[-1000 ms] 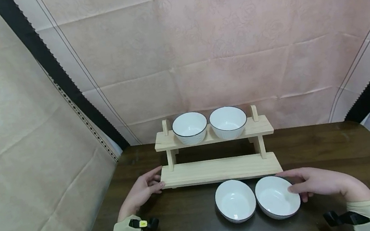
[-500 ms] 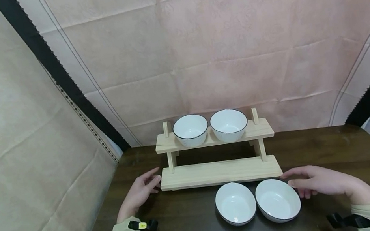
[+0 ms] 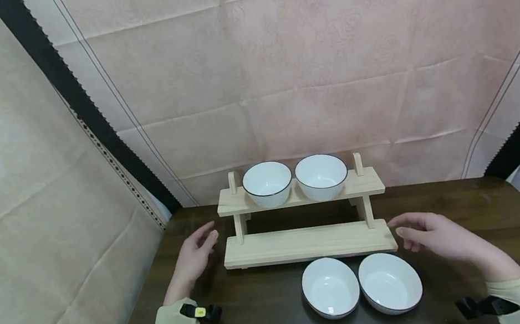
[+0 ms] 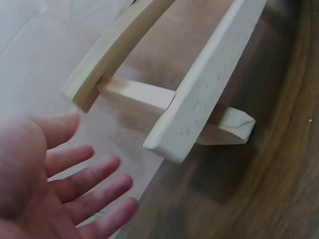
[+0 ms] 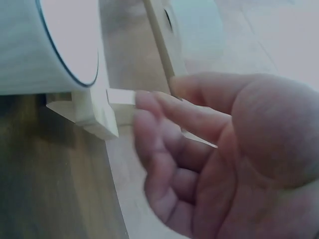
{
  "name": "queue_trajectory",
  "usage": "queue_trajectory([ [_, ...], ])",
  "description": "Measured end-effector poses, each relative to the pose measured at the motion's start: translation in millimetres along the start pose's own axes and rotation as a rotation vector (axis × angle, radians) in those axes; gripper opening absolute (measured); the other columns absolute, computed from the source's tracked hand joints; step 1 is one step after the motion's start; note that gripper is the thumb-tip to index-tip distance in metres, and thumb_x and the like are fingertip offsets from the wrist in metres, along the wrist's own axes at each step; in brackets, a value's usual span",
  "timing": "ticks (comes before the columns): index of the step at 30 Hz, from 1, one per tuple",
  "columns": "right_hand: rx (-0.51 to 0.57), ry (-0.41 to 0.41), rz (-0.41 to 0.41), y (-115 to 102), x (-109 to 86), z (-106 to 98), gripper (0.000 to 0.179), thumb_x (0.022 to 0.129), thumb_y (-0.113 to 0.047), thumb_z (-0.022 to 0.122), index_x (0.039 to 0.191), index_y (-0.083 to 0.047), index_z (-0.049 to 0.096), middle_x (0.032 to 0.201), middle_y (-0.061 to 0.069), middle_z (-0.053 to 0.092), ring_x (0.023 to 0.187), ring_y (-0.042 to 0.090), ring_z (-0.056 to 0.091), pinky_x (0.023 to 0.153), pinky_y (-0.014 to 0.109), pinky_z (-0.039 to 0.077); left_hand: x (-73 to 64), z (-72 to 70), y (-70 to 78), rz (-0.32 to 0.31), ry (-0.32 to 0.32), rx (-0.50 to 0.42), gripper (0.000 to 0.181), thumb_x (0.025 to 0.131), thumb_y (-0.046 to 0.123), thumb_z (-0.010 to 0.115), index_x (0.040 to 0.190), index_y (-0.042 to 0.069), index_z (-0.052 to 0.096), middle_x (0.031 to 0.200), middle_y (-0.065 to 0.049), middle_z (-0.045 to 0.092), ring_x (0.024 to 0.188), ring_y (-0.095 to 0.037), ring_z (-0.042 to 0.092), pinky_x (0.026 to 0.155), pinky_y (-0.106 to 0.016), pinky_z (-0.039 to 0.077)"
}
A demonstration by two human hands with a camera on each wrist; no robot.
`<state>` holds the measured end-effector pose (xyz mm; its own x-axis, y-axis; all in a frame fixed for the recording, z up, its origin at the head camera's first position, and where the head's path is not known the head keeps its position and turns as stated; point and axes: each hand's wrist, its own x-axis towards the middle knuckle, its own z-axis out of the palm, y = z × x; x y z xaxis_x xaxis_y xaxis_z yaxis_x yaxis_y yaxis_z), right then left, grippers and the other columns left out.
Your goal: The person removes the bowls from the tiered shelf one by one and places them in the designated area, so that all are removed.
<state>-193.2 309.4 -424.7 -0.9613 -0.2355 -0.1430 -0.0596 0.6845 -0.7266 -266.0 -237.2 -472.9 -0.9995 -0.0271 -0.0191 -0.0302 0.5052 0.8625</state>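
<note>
A pale wooden two-tier rack (image 3: pixel 307 243) stands on the table. Two white bowls with dark rims, a left one (image 3: pixel 268 180) and a right one (image 3: pixel 321 172), sit on its upper shelf. In front of the lower shelf are two more such bowls on the tabletop, one (image 3: pixel 330 286) beside the other (image 3: pixel 390 281). My left hand (image 3: pixel 191 260) is off the rack's left end, fingers spread and holding nothing in the left wrist view. By the lower shelf's right end is my right hand (image 3: pixel 435 236), fingers loosely bent around nothing; whether a fingertip touches the wood I cannot tell.
The dark brown wooden table (image 3: pixel 263 318) has rounded far corners. Behind it hangs a pale pinkish cloth backdrop (image 3: pixel 326 62), with another cloth (image 3: pixel 32 190) along the left side. Black straps with small devices are on both wrists.
My left hand has let go of the rack's left end and drawn away leftward and slightly farther back. My right hand has moved from beside the front right bowl back toward the rack's right end.
</note>
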Motion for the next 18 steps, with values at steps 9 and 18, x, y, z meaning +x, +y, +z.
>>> queue_trajectory([
  [9,-0.058,0.125,-0.046,-30,12.5,3,0.033,0.112,-0.023,0.06,0.139,-0.005,0.069,0.088,0.006,0.07,0.083,0.019,0.065,0.065,0.031,0.055,2.6,0.3,22.0,0.033,0.104,-0.019,0.053,0.116,0.04,0.051,0.162,0.012,0.052,0.142,-0.019,0.067,0.129,-0.034,0.067,0.107,-0.051,0.06],
  [18,-0.069,0.261,-0.082,-57,33.4,1,0.037,0.113,-0.024,0.057,0.145,-0.006,0.064,0.096,0.01,0.075,0.088,0.025,0.069,0.074,0.032,0.059,11.0,-0.1,37.8,0.069,0.071,0.026,0.062,0.115,0.046,0.052,0.167,0.014,0.042,0.141,-0.02,0.065,0.122,-0.034,0.069,0.097,-0.044,0.063],
])
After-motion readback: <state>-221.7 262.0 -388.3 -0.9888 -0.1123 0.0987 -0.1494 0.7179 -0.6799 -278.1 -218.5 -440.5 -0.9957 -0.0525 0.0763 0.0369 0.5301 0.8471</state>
